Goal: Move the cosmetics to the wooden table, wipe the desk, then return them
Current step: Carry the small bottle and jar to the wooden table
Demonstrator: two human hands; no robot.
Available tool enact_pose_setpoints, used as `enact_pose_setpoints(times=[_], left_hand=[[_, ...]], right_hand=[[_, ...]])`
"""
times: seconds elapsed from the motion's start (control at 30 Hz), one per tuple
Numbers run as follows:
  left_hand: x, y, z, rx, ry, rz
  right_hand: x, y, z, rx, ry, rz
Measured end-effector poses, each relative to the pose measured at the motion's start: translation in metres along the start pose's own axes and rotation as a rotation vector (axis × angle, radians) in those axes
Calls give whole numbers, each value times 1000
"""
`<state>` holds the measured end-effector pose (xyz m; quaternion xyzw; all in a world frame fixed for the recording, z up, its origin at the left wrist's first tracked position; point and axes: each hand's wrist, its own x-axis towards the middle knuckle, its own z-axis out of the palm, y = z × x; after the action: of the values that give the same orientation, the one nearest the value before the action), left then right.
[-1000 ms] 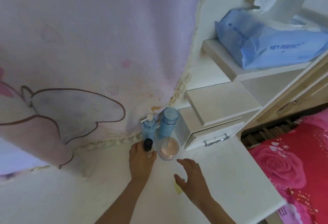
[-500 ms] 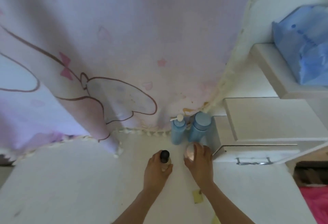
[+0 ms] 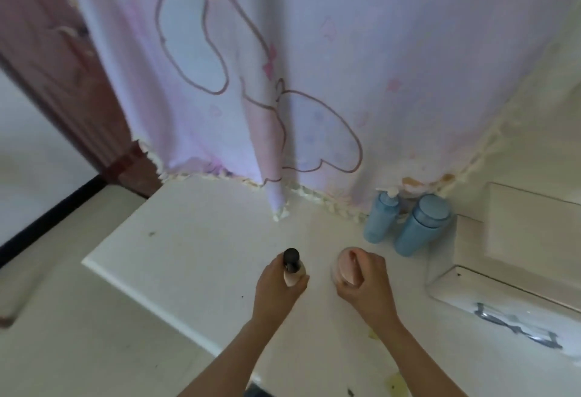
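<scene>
Step in hand, as judged: lifting the first two cosmetics off the white desk (image 3: 188,255).

The left hand (image 3: 278,290) is curling its fingers round the black-capped bottle (image 3: 292,268), with the cap pointing to 12 o'clock. The right hand (image 3: 369,286) is gripping the pink jar (image 3: 344,266) from above, fingers wrapped over the lid. Whether either is resting on the desk cannot be told.

Advice: be raising both straight up, keeping the bottle upright and the jar level, before turning away.

At 1 o'clock from the right hand, a blue pump bottle (image 3: 382,220) and a blue capped bottle (image 3: 421,228) are waiting, side by side.

The desk is showing dark specks. The patterned curtain (image 3: 283,82) is hanging at 12 o'clock and the drawer unit (image 3: 518,255) is sitting at 3 o'clock. No wooden table is showing.
</scene>
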<state>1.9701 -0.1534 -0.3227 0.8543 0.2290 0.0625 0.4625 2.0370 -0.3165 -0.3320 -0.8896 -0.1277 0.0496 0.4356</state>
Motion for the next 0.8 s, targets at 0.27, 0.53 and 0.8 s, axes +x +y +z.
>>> enact_pose_setpoints(times=[0.27, 0.53, 0.8], left_hand=[[-72, -31, -96, -166, 411, -174], [-144, -93, -192, -383, 746, -311], [-254, -187, -308, -306, 944, -427]], right_hand=[[-26, -88, 53, 78, -302, -259], [-73, -200, 130, 87, -533, -639], [-163, -290, 245, 68, -710, -747]])
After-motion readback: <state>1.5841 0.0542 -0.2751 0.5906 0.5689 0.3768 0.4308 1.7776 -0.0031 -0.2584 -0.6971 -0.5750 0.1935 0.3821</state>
